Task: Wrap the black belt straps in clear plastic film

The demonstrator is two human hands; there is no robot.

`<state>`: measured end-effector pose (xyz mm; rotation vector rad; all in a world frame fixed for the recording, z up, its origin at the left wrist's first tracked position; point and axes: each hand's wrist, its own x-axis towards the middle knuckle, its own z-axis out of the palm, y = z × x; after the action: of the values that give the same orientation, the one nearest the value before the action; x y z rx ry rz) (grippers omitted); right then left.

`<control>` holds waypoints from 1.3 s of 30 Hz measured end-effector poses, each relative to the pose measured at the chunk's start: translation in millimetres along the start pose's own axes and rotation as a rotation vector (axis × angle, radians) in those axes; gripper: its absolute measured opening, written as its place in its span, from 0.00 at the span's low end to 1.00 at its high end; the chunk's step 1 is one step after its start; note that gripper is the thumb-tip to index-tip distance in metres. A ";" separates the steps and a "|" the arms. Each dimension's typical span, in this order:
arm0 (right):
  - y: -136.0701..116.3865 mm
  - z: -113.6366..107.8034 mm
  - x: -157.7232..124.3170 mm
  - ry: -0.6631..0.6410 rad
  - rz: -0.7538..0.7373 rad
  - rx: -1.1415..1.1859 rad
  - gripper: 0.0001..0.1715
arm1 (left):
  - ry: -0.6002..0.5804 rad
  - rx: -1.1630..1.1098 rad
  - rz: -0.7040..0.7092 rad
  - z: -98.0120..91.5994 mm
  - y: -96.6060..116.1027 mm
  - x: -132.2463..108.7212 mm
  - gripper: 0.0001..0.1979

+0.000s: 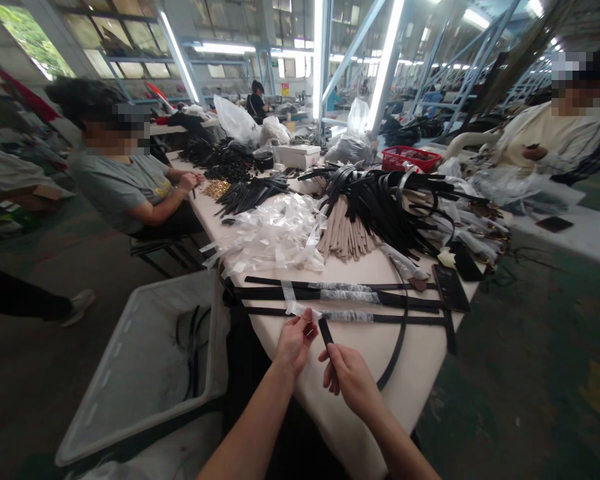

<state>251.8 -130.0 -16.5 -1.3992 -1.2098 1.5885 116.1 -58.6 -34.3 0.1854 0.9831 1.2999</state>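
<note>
My left hand (295, 341) pinches a clear plastic sleeve (289, 295) near the front of the table. Close beside it, the end of a black strap (325, 330) sticks up from my closed right hand (349, 375). The strap's tip is by the sleeve; whether it has entered is too small to tell. Just beyond my hands lie several black straps (275, 293) side by side, with clear plastic wrapping (347, 296) round their middles. Another black strap (399, 343) curves down on the right, partly over them. A heap of loose plastic sleeves (280, 230) lies farther back.
Bundled black straps (375, 193) and beige strips (347, 230) are piled behind. A dark flat slab (451, 288) lies at the right edge. A grey bin (145, 347) holding straps stands left of the table (395, 417). One person (125, 173) sits at left, another (555, 137) is at right.
</note>
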 end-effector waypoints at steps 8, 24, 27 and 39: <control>-7.5 -12.2 14.7 -0.163 0.053 0.042 0.34 | -0.238 0.347 -0.023 -4.6 -4.3 -15.3 0.19; -42.4 -34.5 1.3 -0.137 -0.062 -0.342 0.27 | -0.225 0.498 0.156 -15.2 -11.2 -34.4 0.25; -39.4 -48.5 -10.4 -0.189 -0.080 -0.400 0.21 | -0.105 0.373 0.260 -17.5 -11.5 -33.2 0.23; -34.2 -76.5 -19.6 -0.257 -0.038 -0.379 0.19 | -0.121 0.553 0.291 -17.1 -23.9 -39.5 0.27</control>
<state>327.5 -121.6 23.4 -1.4151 -1.7530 1.6057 123.6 -107.0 -39.6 0.8481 1.2250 1.2299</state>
